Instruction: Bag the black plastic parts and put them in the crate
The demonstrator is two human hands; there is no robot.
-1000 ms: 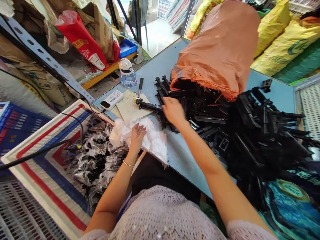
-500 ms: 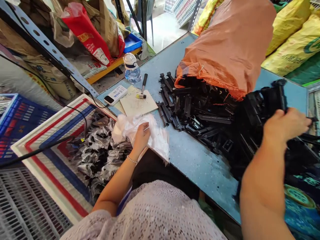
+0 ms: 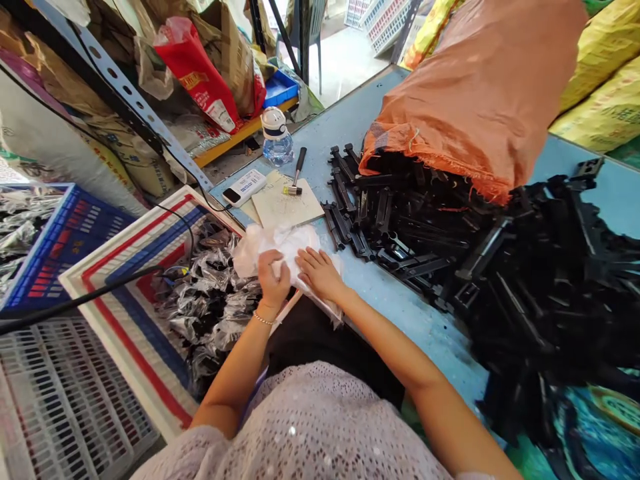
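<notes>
A stack of thin white plastic bags (image 3: 305, 239) lies at the near edge of the table. My left hand (image 3: 274, 279), a beaded bracelet on its wrist, has its fingers curled in at the stack's left part and pinches a plastic bag. Beside it, my right hand (image 3: 320, 272) rests flat on the bags with fingers stretched out. Right of the bags spreads a big heap of black plastic parts (image 3: 415, 230), long and narrow. Some of them spill from the mouth of an orange woven sack (image 3: 475, 100).
Behind the bags a small hammer (image 3: 299, 175) lies on a pale board (image 3: 285, 207), near a white phone-like device (image 3: 245, 188) and a clear bottle (image 3: 278, 143). At left, a striped basket (image 3: 115, 320) holds plastic-wrapped black parts. A black cable (image 3: 100, 293) crosses it.
My right hand has come from the black heap at the right over to the white bags and now lies flat on them. My left hand stays at the bags. The view has shifted slightly left.
</notes>
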